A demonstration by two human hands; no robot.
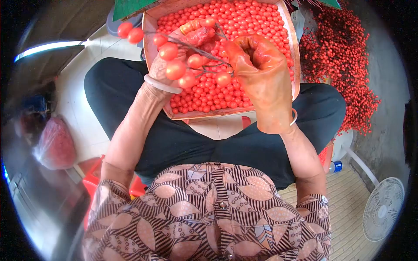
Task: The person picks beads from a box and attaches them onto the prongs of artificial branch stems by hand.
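Tiled floor (348, 204) at four o'clock. Berry tray (294, 56) at twelve. I see gloved right hand (257, 69), one o'clock, clenched on red-berry spray (175, 69); left hand (162, 65), eleven, hold unclear.

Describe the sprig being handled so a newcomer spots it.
Start at the box of loose red berries, top centre. Over its left part, a sprig crosses in front of the left hand toward the gloved right hand. Unlike the berries beneath, it is branched; unlike the dense bunch at right, it stands alone.
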